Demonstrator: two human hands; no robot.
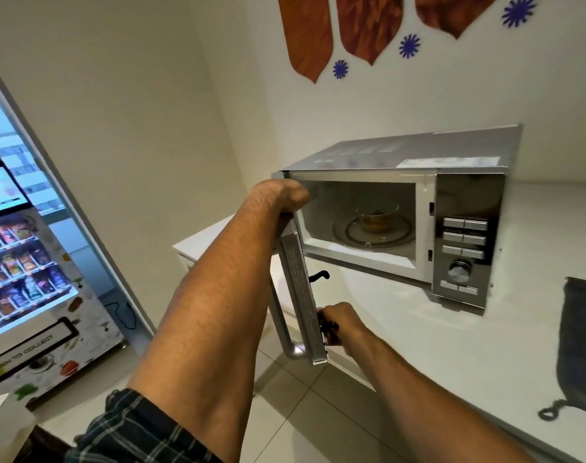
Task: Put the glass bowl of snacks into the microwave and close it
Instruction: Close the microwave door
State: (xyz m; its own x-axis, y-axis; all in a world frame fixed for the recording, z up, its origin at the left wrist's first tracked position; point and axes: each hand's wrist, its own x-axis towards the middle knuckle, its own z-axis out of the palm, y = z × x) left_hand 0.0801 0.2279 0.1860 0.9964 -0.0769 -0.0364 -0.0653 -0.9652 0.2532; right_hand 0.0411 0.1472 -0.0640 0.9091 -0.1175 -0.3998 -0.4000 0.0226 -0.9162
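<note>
glass bowl (pixel 378 218) of snacks sits inside microwave (pixel 415 208); both hands grip its open door (pixel 296 289).

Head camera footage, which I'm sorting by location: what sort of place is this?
Probably a shared office pantry or break room. A lit snack vending machine stands at the left, a microwave sits on a white counter, and the wall has decorative cut-outs.

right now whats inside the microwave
A glass bowl holding something brownish sits on the turntable in the microwave. The left hand hides the cavity's upper left corner.
</note>
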